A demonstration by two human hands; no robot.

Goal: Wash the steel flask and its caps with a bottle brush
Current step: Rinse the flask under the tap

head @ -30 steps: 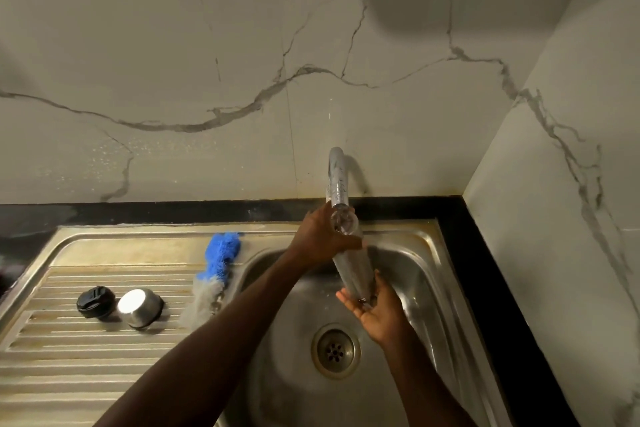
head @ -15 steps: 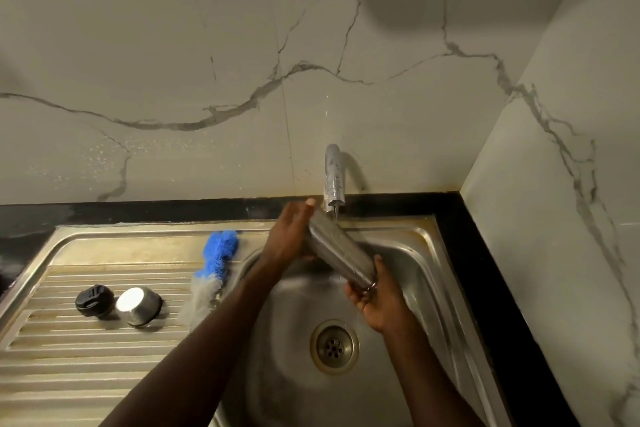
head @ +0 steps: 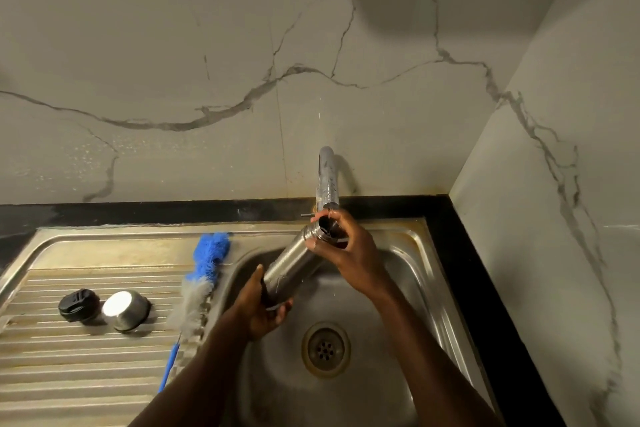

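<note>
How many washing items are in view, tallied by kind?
Steel flask: 1
Caps: 2, black cap and steel cap
Bottle brush: 1
Total: 4

Arms: two bare forearms enter from the bottom edge, no sleeves in view.
Left hand (head: pixel 258 310): bare, no glove, no ring or band visible.
Right hand (head: pixel 349 253): bare, no glove, no ring visible.
Wrists: both uncovered, no watch or bracelet.
Fingernails: short; finer detail blurred.
</note>
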